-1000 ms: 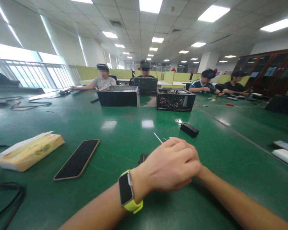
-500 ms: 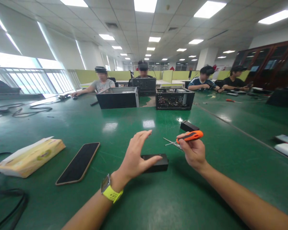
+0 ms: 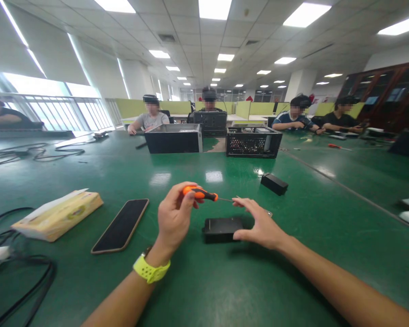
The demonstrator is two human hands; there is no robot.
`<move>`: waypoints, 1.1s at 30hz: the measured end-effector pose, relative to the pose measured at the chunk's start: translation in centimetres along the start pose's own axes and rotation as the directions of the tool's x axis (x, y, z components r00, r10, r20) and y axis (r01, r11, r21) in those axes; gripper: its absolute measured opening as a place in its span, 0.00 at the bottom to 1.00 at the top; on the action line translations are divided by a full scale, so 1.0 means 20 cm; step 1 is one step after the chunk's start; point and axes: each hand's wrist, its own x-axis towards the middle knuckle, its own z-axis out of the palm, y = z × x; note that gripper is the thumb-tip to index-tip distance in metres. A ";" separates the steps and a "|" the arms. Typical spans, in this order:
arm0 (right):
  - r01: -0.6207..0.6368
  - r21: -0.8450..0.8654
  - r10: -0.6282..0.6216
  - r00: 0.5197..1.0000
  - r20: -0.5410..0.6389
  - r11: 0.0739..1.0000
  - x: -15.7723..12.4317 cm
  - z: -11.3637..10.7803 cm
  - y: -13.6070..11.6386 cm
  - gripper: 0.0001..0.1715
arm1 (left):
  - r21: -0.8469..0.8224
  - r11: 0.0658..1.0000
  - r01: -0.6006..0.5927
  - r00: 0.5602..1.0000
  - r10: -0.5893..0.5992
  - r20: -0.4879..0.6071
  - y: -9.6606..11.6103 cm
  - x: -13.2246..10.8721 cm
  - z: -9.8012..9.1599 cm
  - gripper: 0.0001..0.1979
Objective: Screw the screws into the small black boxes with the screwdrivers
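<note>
— What sort of place is this?

— A large open-plan office used as an electronics workroom. Ceiling light panels (image 3: 214,8) run in rows, green partitions (image 3: 170,107) divide desks, and windows (image 3: 71,113) line one wall.

— What shows the electronics work?

— Open computer cases (image 3: 173,138) sit on a wide green work table (image 3: 98,172), with people seated behind them.

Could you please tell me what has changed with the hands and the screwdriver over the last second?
The orange-handled screwdriver passed from the right hand to the left hand, which now pinches its handle. The right hand let go and now touches the small flat black box, its fingers spread. The box, the black smartphone and the yellow tissue pack stayed on the green table.
</note>
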 end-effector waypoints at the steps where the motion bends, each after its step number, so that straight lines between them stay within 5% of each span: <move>1: -0.045 -0.013 0.046 0.996 0.072 0.999 -0.01 0.00 0.01 0.49 | -0.032 0.998 0.045 0.997 -0.047 -0.057 -0.02 0.01 -0.02 0.11; 4: -0.104 -0.039 0.110 0.972 0.209 0.994 -0.02 0.00 0.02 0.39 | -0.128 0.984 0.126 0.981 -0.143 -0.131 -0.07 0.04 -0.04 0.14; 8: -0.077 -0.023 0.081 0.965 0.251 0.997 -0.02 0.01 0.00 0.27 | -0.168 0.971 0.173 0.971 -0.196 -0.134 -0.06 0.03 -0.03 0.16; 18: -0.035 -0.020 0.038 0.978 0.206 0.999 -0.03 0.02 0.00 0.27 | -0.079 0.987 0.141 0.990 -0.140 0.022 -0.04 -0.02 0.00 0.14; 33: -0.023 0.042 0.015 0.982 0.188 0.999 -0.03 0.02 0.00 0.23 | -0.003 0.992 0.127 0.992 -0.127 0.025 -0.05 -0.04 0.00 0.12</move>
